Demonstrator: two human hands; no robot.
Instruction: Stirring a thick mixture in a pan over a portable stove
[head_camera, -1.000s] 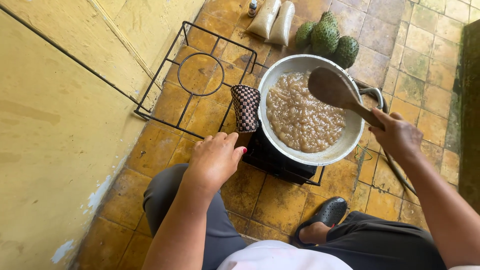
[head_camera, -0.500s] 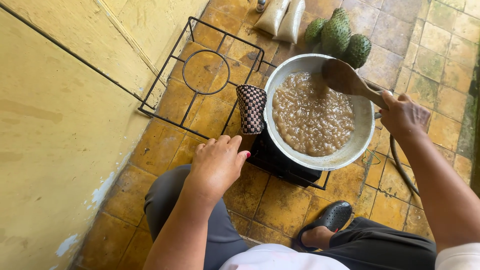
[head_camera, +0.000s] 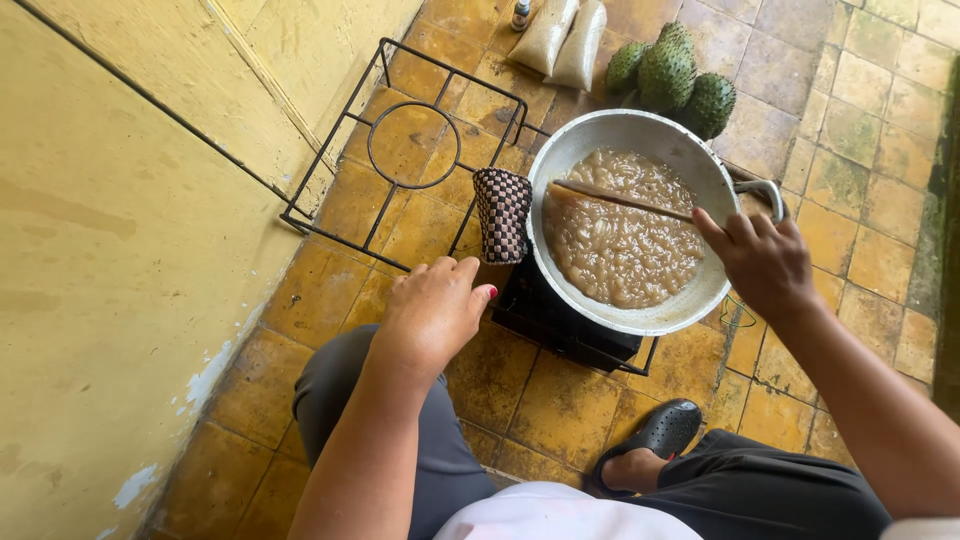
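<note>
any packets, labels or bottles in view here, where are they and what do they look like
Two clear bags of pale grains: top edge on the floor tiles, side by side, long and plump.
Small bottle: left of the bags, dark with a light label band, cut off by the frame.
No signs or screens.

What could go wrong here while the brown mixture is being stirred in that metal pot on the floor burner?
The right hand holds the wooden spoon close over the full pot; the mixture might splash onto it. The left hand hovers near the checkered cloth without gripping it, so the unsteadied pot could shift on the burner. The foot sits near.
</note>
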